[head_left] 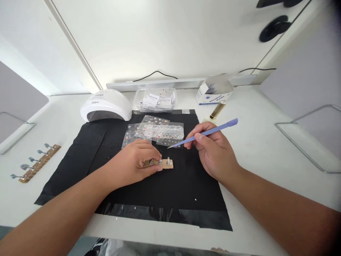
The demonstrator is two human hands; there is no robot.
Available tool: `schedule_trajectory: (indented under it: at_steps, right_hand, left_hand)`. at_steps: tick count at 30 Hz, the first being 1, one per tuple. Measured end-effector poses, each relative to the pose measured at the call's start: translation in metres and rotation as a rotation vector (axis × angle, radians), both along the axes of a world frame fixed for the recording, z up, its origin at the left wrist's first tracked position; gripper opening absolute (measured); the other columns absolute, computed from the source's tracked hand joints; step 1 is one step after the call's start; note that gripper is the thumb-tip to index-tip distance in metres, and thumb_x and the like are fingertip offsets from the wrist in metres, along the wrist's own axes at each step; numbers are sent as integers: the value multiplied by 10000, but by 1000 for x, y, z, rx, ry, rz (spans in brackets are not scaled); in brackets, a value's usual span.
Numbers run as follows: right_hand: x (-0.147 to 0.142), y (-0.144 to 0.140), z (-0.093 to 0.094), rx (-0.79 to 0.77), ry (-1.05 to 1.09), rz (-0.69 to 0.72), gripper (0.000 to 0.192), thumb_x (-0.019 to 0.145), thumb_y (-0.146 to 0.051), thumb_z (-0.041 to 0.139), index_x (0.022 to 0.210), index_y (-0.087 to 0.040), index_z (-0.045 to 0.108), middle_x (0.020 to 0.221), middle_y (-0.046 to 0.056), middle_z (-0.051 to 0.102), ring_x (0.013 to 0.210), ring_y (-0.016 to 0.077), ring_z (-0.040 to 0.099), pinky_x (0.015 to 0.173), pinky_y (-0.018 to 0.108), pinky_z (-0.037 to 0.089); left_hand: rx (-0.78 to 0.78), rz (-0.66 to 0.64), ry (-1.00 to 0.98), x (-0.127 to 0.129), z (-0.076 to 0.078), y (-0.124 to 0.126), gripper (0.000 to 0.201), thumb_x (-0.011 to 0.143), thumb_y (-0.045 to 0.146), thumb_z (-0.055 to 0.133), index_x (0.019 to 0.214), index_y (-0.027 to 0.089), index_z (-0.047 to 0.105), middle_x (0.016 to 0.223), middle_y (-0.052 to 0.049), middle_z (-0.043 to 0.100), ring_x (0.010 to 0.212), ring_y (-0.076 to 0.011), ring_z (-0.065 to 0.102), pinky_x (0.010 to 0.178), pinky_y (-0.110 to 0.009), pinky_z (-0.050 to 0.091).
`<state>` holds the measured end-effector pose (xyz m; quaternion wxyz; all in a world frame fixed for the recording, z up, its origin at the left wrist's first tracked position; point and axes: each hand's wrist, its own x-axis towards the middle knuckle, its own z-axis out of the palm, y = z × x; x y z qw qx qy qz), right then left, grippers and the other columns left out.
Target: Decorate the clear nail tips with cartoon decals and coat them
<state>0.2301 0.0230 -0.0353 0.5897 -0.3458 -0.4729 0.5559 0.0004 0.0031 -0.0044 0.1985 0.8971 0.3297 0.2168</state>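
Note:
My left hand is closed, thumb and fingers pinched at a short cardboard strip that carries small upright clear-and-silver stands. One stand shows at the strip's right end; my fingers partly hide the others. Just right of it, my right hand grips slim lilac tweezers like a pen. Their fine metal tip points left, above the black mat and apart from the strip. Behind the hands lie transparent sticker sheets and a clear case of tiny decorations.
A white nail lamp stands at the back left beside a clear tub of alcohol pads. An alcohol pad box and a gold-capped bottle are at the back right. Another stand strip lies left of the black mat.

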Motion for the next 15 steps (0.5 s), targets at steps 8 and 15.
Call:
schedule_trajectory:
  at_steps: [8,15]
  right_hand:
    - [-1,0,0,4,0,5,81,790,-156,613,777,-235,621,642,-45,674,591,110,618,606,260,476]
    - [0,0,0,-2,4,8,74,791,-162,615,775,-234,620,637,-46,678,591,105,619,605,252,470]
  left_hand:
    - [23,-4,-19,-1,-3,3,106,852,209,711,784,169,641,948,-36,764,848,-174,683,844,-360,502]
    - [-50,93,58,-2,0,0,123,839,260,712,865,173,629,884,-45,710,840,-201,626,788,-368,474]
